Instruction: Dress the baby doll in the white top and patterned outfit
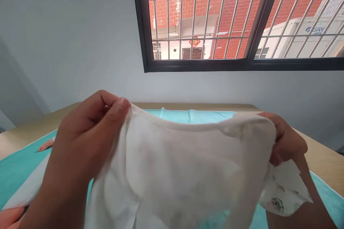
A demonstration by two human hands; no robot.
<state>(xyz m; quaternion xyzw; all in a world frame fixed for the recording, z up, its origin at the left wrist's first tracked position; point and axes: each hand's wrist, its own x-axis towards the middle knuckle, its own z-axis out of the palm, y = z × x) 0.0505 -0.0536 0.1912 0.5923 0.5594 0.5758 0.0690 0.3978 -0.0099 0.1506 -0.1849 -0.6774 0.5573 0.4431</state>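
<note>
A small white shirt of thin cloth hangs stretched between my two hands, its curved neckline uppermost. At the left end of that neckline, my left hand pinches the edge between thumb and bent fingers. My right hand grips the other shoulder, its fingers partly covered by the cloth. A short sleeve with a small dark print dangles below my right hand. The lower part of the shirt runs out of view.
A turquoise cloth covers much of the wooden table. On the left, partly behind my left arm, lies a doll-like figure with a small hand and white clothing. Beyond the table are a grey wall and a barred window.
</note>
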